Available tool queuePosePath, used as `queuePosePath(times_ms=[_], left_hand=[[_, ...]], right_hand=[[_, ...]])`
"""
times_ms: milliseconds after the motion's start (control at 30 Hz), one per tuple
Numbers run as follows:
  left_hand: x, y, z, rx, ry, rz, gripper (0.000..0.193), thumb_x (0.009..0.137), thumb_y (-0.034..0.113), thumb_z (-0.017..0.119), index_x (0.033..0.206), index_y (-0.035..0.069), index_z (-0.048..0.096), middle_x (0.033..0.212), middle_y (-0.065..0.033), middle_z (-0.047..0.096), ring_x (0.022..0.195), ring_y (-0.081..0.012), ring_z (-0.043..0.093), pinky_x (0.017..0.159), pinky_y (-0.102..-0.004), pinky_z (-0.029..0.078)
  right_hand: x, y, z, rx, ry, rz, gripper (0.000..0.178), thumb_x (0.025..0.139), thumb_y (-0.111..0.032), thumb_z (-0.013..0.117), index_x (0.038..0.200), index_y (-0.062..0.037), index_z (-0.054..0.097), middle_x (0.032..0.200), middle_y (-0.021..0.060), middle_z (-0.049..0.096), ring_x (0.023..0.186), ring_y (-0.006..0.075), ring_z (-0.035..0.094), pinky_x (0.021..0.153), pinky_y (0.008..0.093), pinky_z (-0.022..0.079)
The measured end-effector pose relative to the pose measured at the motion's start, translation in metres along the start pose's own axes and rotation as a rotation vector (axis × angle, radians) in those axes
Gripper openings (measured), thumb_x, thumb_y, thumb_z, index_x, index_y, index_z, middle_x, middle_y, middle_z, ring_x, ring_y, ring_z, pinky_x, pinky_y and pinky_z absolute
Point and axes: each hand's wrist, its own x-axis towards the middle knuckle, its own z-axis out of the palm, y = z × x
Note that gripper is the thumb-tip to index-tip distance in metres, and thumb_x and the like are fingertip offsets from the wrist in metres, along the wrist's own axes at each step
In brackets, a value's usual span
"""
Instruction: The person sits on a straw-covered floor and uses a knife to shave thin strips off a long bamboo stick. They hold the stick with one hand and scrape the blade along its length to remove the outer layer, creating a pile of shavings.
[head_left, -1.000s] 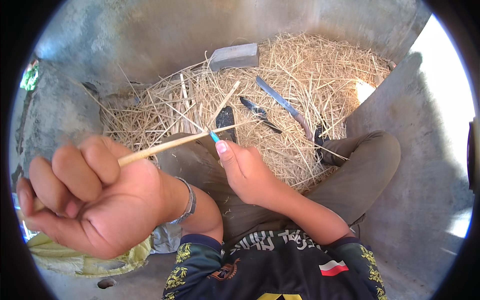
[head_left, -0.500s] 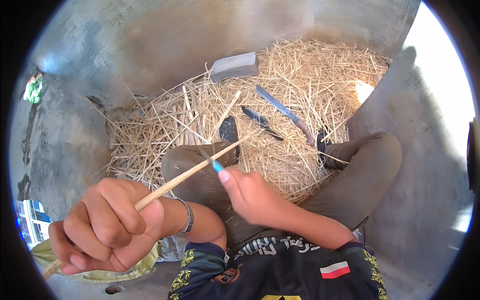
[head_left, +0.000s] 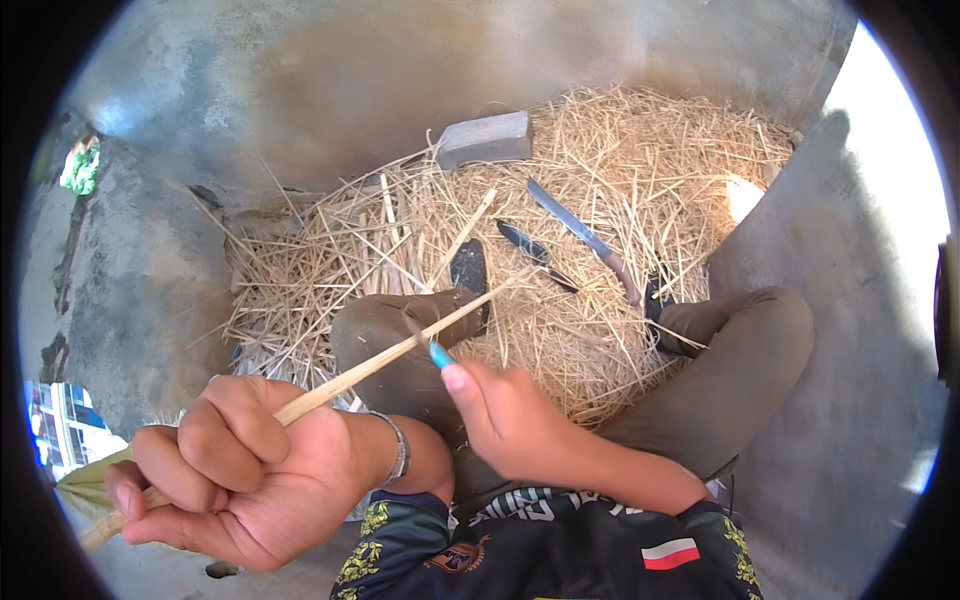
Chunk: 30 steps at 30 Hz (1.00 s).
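Observation:
My left hand (head_left: 235,465) is closed round a long, pale wooden or bamboo stick (head_left: 372,371), which slants up and away to the right. In my right hand (head_left: 515,415) is a small knife with a blue handle (head_left: 440,355), the thumb lying along it. Its thin blade (head_left: 415,329) meets the stick about midway along the part beyond my left hand. Most of the handle is hidden inside my right fist. A band circles my left wrist.
Shavings and strips (head_left: 640,160) cover the floor between my bent legs. On them lie a long-bladed knife with a brown handle (head_left: 585,235), a dark knife (head_left: 535,255) and a grey block (head_left: 485,140). Grey walls (head_left: 350,80) rise around me. A yellowish sack (head_left: 88,488) lies at left.
The whole view has shifted slightly, so the floor items appear a little lower and to the right. Both hands keep their grips, and the blade stays at nearly the same part of the stick.

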Motion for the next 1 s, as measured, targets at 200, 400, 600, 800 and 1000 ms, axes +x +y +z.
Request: queuePosePath(times_ms=[200,400,600,800,1000], left_hand=[[-0.007,0.004,0.01,0.013,-0.035,-0.022,0.024,0.108,0.031,0.046,0.102,0.008,0.046,0.068,0.0055,0.029,0.046,-0.0039,0.02,0.04,-0.0224,0.017],[-0.006,0.001,0.01,0.07,0.08,0.005,0.02,0.106,0.026,0.051,0.099,0.008,0.047,0.068,0.0053,0.027,0.05,-0.0044,0.021,0.045,-0.023,0.019],[-0.004,0.001,0.008,0.1,0.171,0.035,0.019,0.105,0.024,0.053,0.101,0.006,0.048,0.067,0.0046,0.026,0.05,-0.0051,0.02,0.043,-0.0227,0.018],[-0.002,0.005,0.011,0.041,0.117,0.029,0.02,0.106,0.025,0.049,0.103,0.006,0.05,0.067,0.0042,0.027,0.049,-0.0056,0.018,0.045,-0.023,0.017],[0.006,0.073,-0.021,-0.087,0.077,0.034,0.033,0.096,0.037,0.058,0.095,0.008,0.043,0.072,0.0033,0.034,0.052,-0.0069,0.026,0.049,-0.0256,0.023]], right_hand=[[0.038,0.09,0.009,-0.085,0.12,0.163,0.062,0.109,-0.04,0.028,0.077,0.0046,0.055,0.057,0.0207,0.051,0.053,0.0346,0.051,0.059,0.0476,0.044],[0.022,0.048,0.009,-0.01,0.135,0.017,0.061,0.109,-0.042,0.029,0.075,0.0026,0.054,0.054,0.0163,0.047,0.052,0.027,0.051,0.056,0.0447,0.043],[0.042,0.087,0.03,0.05,0.21,0.13,0.06,0.109,-0.04,0.029,0.074,0.0019,0.054,0.057,0.0196,0.051,0.055,0.0389,0.054,0.058,0.0478,0.043],[0.076,0.193,0.028,-0.073,0.381,0.367,0.067,0.106,-0.048,0.032,0.075,0.0029,0.062,0.066,0.02,0.062,0.064,0.0384,0.06,0.066,0.047,0.049],[0.059,0.113,0.0,0.771,0.008,0.45,0.062,0.102,-0.057,0.044,0.09,0.001,0.061,0.05,0.001,0.046,0.034,0.0086,0.033,0.034,0.0245,0.029]])
